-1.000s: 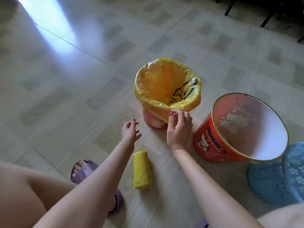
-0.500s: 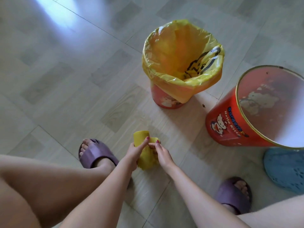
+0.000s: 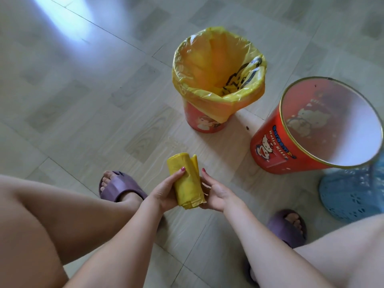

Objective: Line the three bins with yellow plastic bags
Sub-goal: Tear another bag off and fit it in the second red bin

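The left hand (image 3: 164, 192) pinches the roll of yellow bags (image 3: 188, 183) between thumb and fingers, held in front of the knees. The right hand (image 3: 216, 194) cradles the roll's other side, but its fingers are hidden beneath, so I cannot tell how tightly it holds. The small bin (image 3: 199, 121) already has its bag, while the red bin (image 3: 270, 150) and blue bin (image 3: 349, 194) are bare. The step should go best by finding the loose edge, unrolling one bag and tearing it off cleanly.

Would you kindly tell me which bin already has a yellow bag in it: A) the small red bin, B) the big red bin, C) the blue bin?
A: a yellow bag lines the small red bin, folded over its rim; the big red bin and the blue bin show no bag.
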